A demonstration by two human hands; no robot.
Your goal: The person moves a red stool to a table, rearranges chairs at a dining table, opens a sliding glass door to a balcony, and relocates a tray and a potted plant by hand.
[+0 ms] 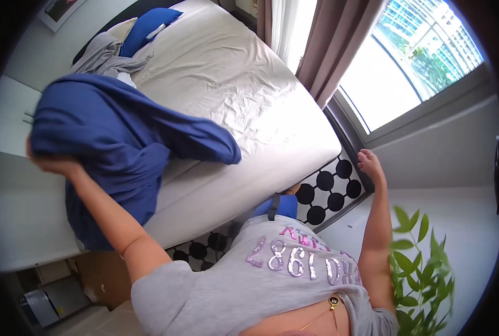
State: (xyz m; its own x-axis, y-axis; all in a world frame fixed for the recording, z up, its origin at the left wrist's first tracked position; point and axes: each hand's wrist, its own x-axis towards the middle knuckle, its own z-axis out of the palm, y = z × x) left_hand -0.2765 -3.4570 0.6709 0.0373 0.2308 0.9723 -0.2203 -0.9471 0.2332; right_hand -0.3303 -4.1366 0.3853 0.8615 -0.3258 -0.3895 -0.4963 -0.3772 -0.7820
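The left hand [57, 163] apparently grasps blue cloth [106, 126]; the right hand [371, 164] is released, bed [232, 84] lying between them.

The big blue cloth [106, 120] hides some fingers of the left hand [57, 164] and part of the bed [216, 73], the wall picture [59, 11] is cut off at the top, and the plant [427, 273] at the bottom.

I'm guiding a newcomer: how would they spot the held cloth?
Find the wide, cream-covered bed. At its left side, the bare left hand holds a large navy cloth. Unlike the blue pillow and crumpled grey cloth beyond, it's held up.
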